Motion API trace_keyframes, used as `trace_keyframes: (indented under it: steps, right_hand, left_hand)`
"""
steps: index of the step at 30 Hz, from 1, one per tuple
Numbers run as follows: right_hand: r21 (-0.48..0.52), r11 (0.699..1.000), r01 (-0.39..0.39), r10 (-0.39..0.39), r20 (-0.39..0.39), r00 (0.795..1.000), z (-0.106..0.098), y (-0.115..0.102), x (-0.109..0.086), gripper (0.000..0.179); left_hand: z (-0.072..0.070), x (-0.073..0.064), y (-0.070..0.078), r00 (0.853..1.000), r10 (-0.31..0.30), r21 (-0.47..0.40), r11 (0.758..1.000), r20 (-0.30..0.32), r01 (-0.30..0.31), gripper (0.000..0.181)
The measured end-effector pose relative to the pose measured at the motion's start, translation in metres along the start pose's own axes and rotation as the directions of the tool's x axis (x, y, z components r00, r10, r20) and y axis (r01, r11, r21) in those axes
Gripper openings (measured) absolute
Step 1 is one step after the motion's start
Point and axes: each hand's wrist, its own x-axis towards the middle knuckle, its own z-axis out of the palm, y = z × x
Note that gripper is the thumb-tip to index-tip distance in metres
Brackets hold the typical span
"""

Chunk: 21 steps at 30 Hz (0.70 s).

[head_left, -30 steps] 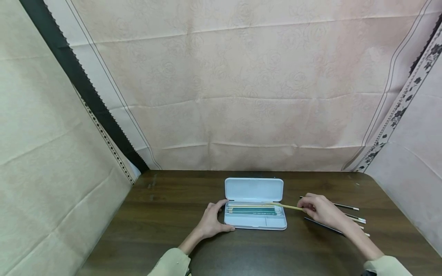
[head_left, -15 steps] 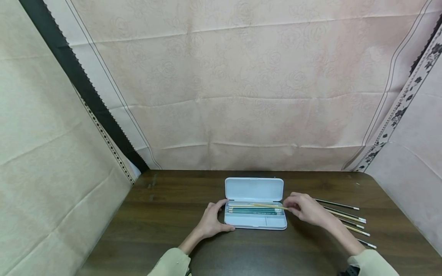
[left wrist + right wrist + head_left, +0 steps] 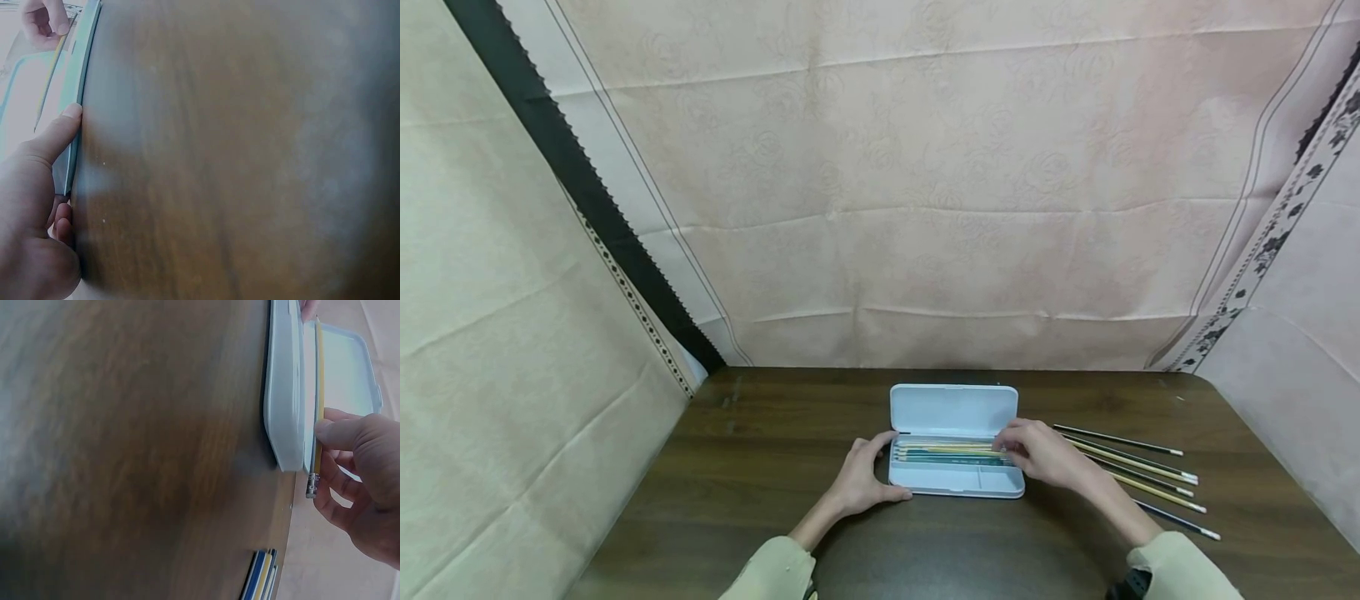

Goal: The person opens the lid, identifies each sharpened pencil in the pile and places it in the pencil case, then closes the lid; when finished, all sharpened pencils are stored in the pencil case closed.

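A light blue pencil case (image 3: 934,478) lies open on the table, its lid (image 3: 953,407) tipped back. Green and yellow pencils (image 3: 951,459) lie side by side in its long compartment. My left hand (image 3: 856,483) grips the case's left end, thumb at the front edge and index finger near the hinge. Between thumb and fingers, my right hand (image 3: 369,465) pinches a yellow pencil (image 3: 319,378) near its eraser end. That pencil is over the case, roughly in line with the others; whether it touches them, I cannot tell.
Several loose dark and yellow pencils (image 3: 1150,466) fan out on the brown table (image 3: 760,467), to the right of the case and partly behind the right forearm. Pale cloth (image 3: 940,208) hangs behind the table and along both sides.
My right hand has moved left with the yellow pencil, from beside the case to over its right end. More of the loose pencils show now. My left hand stays on the case.
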Motion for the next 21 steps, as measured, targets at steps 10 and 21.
trace_keyframes:
  steps: [10,21]
  right_hand:
    - [-0.003,1.000,0.027,-0.027,-0.001,1.000,0.008,-0.010,0.012,0.020]
    - [-0.021,0.997,0.072,-0.072,-0.007,0.997,0.017,-0.012,0.024,0.019]
  left_hand:
    - [0.000,0.000,-0.001,1.000,0.006,0.005,1.000,-0.003,-0.006,0.091]
    - [0.000,0.000,0.000,1.000,0.004,0.007,1.000,-0.003,-0.004,0.091]
